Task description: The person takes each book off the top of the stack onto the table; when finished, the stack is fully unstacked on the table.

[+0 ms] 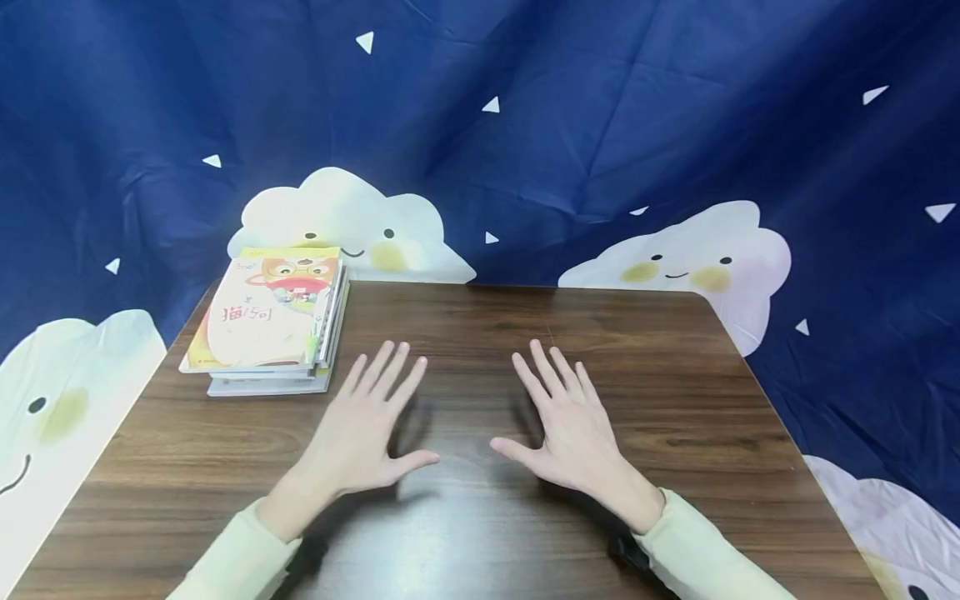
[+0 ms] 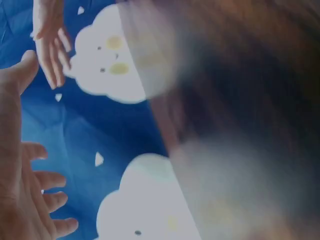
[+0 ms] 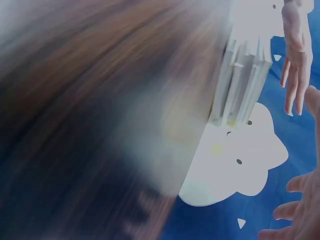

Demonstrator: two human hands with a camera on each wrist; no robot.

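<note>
My left hand (image 1: pixel 358 435) is held above the brown wooden table (image 1: pixel 480 350), palm down, with fingers straight and spread and the thumb pointing inward. To its right, apart from it, the right hand (image 1: pixel 573 437) hovers in much the same pose. Neither holds anything, and shadows fall on the wood beneath both. Nearest to the left hand is a stack of picture books (image 1: pixel 262 321) at the table's back left, its top cover yellow and white with a red cartoon figure. The right wrist view shows the pages' side of these books (image 3: pixel 240 85).
Behind the table hangs a dark blue cloth (image 1: pixel 480 167) printed with smiling clouds and small white triangles. The table's back edge (image 1: pixel 525 287) meets the cloth. Pale green sleeves (image 1: pixel 243 554) cover both forearms. A dark strap (image 1: pixel 628 552) sits under the right cuff.
</note>
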